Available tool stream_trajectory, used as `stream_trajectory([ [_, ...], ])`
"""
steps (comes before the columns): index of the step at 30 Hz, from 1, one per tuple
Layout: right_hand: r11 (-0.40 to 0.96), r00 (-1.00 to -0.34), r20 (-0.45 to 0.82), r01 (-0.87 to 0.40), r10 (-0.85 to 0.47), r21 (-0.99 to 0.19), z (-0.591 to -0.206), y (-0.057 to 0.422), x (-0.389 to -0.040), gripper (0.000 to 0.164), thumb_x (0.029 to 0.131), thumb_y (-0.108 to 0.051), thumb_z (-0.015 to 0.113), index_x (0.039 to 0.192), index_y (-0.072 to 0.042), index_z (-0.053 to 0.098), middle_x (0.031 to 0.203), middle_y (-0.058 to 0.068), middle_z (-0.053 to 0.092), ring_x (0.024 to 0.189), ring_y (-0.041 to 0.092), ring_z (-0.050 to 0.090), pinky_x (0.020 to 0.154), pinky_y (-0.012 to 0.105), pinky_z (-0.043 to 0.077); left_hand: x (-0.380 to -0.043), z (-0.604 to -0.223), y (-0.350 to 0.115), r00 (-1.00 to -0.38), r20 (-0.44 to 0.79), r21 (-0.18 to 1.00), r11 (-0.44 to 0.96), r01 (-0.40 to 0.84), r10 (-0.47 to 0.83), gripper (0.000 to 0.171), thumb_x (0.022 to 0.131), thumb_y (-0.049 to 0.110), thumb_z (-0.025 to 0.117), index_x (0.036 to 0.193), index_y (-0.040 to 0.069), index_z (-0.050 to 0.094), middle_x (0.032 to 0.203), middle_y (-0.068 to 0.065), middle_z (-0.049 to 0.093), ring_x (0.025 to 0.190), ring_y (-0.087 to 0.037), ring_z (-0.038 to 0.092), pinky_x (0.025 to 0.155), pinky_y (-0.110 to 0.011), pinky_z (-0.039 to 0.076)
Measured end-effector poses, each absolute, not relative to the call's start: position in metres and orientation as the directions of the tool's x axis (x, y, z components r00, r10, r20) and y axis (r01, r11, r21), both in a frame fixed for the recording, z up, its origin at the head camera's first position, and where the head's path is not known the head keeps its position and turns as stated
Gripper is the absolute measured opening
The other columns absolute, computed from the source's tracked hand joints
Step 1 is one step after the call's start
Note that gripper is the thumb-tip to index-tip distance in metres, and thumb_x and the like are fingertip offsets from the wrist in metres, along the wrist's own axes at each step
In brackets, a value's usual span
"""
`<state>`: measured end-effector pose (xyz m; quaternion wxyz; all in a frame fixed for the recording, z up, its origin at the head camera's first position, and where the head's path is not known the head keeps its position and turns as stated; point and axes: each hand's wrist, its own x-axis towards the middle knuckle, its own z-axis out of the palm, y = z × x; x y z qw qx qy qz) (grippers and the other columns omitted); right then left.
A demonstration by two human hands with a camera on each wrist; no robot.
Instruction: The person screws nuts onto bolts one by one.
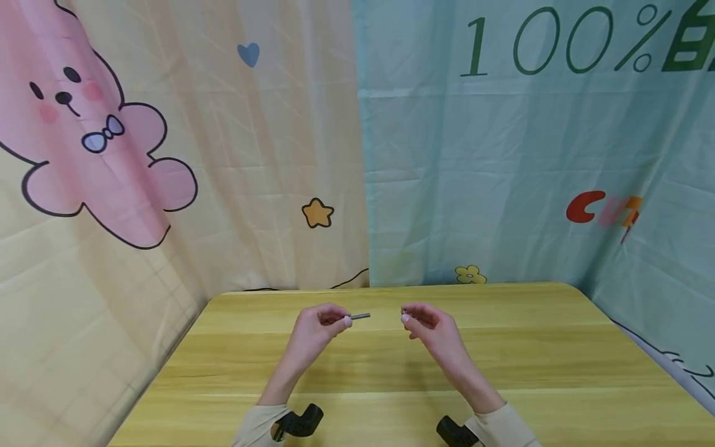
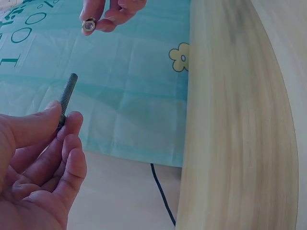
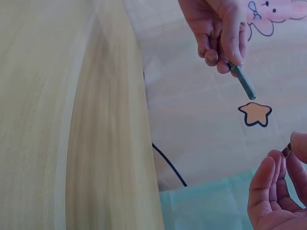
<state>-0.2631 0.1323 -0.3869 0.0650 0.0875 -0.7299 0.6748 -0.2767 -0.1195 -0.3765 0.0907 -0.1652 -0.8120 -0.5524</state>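
- Bolt point(image 1: 360, 316): we have it in the air, threaded shank exposed, gripped end mostly hidden by fingers. Use it as the landmark for everything below.
- Long axis: near level in the head view, running left to right, free tip toward our right hand and canted up slightly.
- Left hand point(image 1: 319, 326): at the bolt's gripped end. Thumb and fingers clamped on it; the shank sticks out past the fingertips.
- Nut point(image 2: 88, 25): off the bolt's free tip, to the right, apart with a visible gap. In the left wrist view its hole shows, so we'd judge it roughly faces the bolt. Can't tell if hole and shank are truly in line.
- Right hand point(image 1: 432, 326): right of the bolt, beyond the nut. Thumb and fingertips pinched on the nut, no contact with the bolt.
- Key relation: tip-to-hole gap along the bolt's axis. Left hand is nearer the bolt since it holds it; right hand lies past its tip.
- Table point(image 1: 391, 372): below the bolt, touching neither part.
- Curtain point(image 1: 503, 186): beyond the bolt, backdrop; its printed star point(image 1: 318, 213) sits above and left of the bolt in the head view.
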Motion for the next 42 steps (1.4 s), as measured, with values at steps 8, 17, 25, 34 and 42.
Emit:
stream_trajectory([
  [8, 0.051, -0.970, 0.235, -0.238, -0.056, -0.970, -0.380, 0.133, -0.261, 0.024, 0.093, -0.013, 0.070, 0.115, -0.003, 0.067, 0.105, 0.014, 0.066, 0.087, 0.023, 0.062, 0.078, 0.031, 0.053, -0.276, -0.370, -0.113, -0.935, 0.327, 0.888, 0.293, 0.354, 0.139, 0.009, 0.089, 0.014, 0.075, 0.096, 0.008, 0.074, 0.085, -0.002, 0.070, 0.080, -0.020, 0.066, 0.074, -0.038, 0.054],
  [17, 0.010, -0.962, 0.263, -0.265, -0.077, -0.964, -0.375, 0.129, -0.260, 0.026, 0.091, -0.011, 0.071, 0.115, -0.002, 0.066, 0.107, 0.013, 0.066, 0.091, 0.022, 0.063, 0.079, 0.031, 0.053, -0.271, -0.362, -0.106, -0.919, 0.366, 0.880, 0.267, 0.393, 0.148, 0.011, 0.089, 0.013, 0.075, 0.096, 0.006, 0.074, 0.086, -0.003, 0.070, 0.080, -0.019, 0.066, 0.073, -0.031, 0.054],
  [25, 0.001, -0.959, 0.273, -0.273, -0.077, -0.962, -0.372, 0.125, -0.260, 0.025, 0.090, -0.008, 0.072, 0.114, -0.002, 0.067, 0.109, 0.015, 0.066, 0.091, 0.021, 0.065, 0.078, 0.031, 0.053, -0.270, -0.361, -0.102, -0.918, 0.369, 0.880, 0.263, 0.396, 0.147, 0.010, 0.088, 0.011, 0.075, 0.096, 0.006, 0.074, 0.086, -0.002, 0.070, 0.080, -0.018, 0.067, 0.073, -0.030, 0.055],
  [34, 0.011, -0.952, 0.286, -0.289, -0.106, -0.957, -0.372, 0.121, -0.259, 0.024, 0.090, -0.006, 0.072, 0.113, -0.002, 0.068, 0.110, 0.016, 0.066, 0.095, 0.026, 0.065, 0.078, 0.029, 0.053, -0.266, -0.359, -0.097, -0.909, 0.381, 0.877, 0.246, 0.413, 0.169, 0.010, 0.089, 0.012, 0.074, 0.097, 0.007, 0.074, 0.088, -0.003, 0.070, 0.084, -0.027, 0.067, 0.073, -0.031, 0.055],
  [42, 0.043, -0.948, 0.293, -0.300, -0.128, -0.953, -0.372, 0.118, -0.257, 0.024, 0.090, -0.011, 0.073, 0.113, -0.005, 0.069, 0.110, 0.011, 0.067, 0.095, 0.025, 0.065, 0.080, 0.030, 0.053, -0.265, -0.360, -0.093, -0.903, 0.382, 0.872, 0.248, 0.422, 0.196, 0.010, 0.089, 0.012, 0.074, 0.098, 0.007, 0.074, 0.088, -0.003, 0.070, 0.083, -0.023, 0.067, 0.074, -0.031, 0.055],
])
